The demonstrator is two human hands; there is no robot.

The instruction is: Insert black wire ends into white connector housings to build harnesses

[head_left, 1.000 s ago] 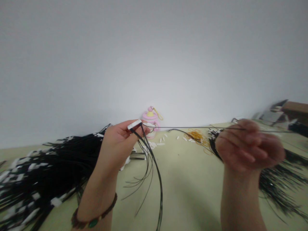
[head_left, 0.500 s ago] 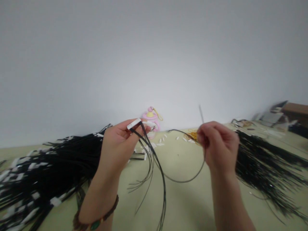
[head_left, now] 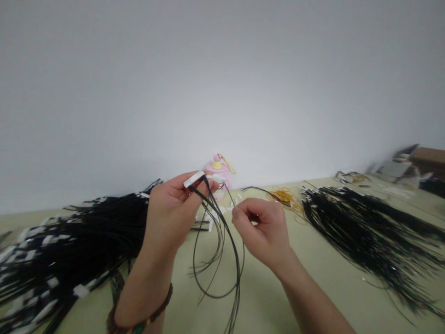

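My left hand [head_left: 172, 206] pinches a white connector housing [head_left: 194, 179], held up above the table. Black wires [head_left: 227, 227] come out of it and hang down in front. A second white connector [head_left: 216, 178] shows just beyond the fingertips. Thumb and forefinger of my right hand [head_left: 262, 227] are closed on one thin black wire [head_left: 229, 191], whose upper end reaches up close to that second connector. Whether the wire's tip touches it, I cannot tell. The rest of this wire loops down below the hands.
Black wire harnesses with white connectors [head_left: 81, 290] are heaped at left. Another bundle of black wires [head_left: 358, 232] lies at right, beside yellow rubber bands [head_left: 281, 195]. A pink container [head_left: 218, 165] stands against the wall, small white pieces [head_left: 215, 214] near it.
My right hand has moved left and slightly down with the wire, bringing the wire's end close to the connectors. My left hand has stayed almost still.
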